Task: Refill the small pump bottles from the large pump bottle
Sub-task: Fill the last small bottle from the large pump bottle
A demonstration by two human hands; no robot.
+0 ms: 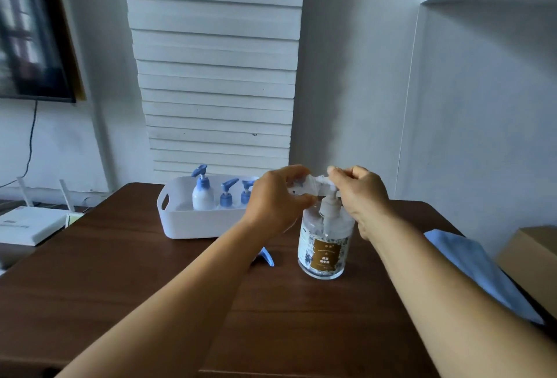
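The large clear pump bottle with a brown label stands upright on the dark wooden table. My right hand curls over its pump head. My left hand grips a small clear bottle, tipped sideways with its mouth at the pump's nozzle. That small bottle has no pump on it. A loose blue pump top lies on the table, partly hidden by my left forearm. Three small bottles with blue pumps stand in a white basket behind.
A folded blue cloth lies at the table's right edge beside a cardboard box. A white device sits on a lower surface to the left. The wall is close behind the basket.
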